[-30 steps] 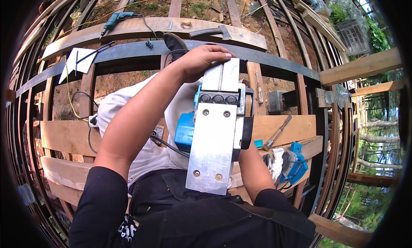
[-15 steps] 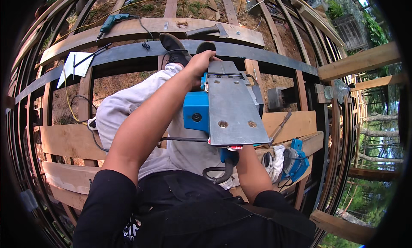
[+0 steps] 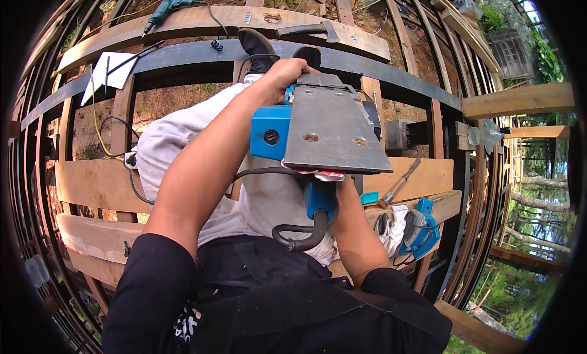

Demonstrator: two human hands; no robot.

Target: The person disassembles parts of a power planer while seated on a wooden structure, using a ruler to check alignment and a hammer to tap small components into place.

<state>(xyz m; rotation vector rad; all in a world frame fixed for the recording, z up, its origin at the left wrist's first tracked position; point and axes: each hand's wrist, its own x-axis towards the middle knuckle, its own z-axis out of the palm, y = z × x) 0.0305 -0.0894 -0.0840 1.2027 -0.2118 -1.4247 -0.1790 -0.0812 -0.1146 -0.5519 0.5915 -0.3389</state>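
A blue electric planer (image 3: 272,132) is held above my lap with its flat grey metal sole (image 3: 336,124) facing up. My left hand (image 3: 291,71) grips its far end, the fingers partly hidden behind the body. My right forearm reaches under the near end, where my right hand (image 3: 330,176) is mostly hidden; a bit of red and white material shows just below the sole's edge. It appears closed on the planer near the rear handle (image 3: 321,198). A thick black cord (image 3: 299,242) loops down from that handle.
A green drill (image 3: 168,12) and a hatchet (image 3: 312,29) lie on the far plank. To the right are a chisel (image 3: 400,184), white gloves (image 3: 397,224) and another blue power tool (image 3: 422,233). A white angular sheet (image 3: 107,75) lies left, among spaced beams with gaps between.
The planer has tilted, its near edge rising, so more of the rear handle and cord shows below it. Both hands stay on it.
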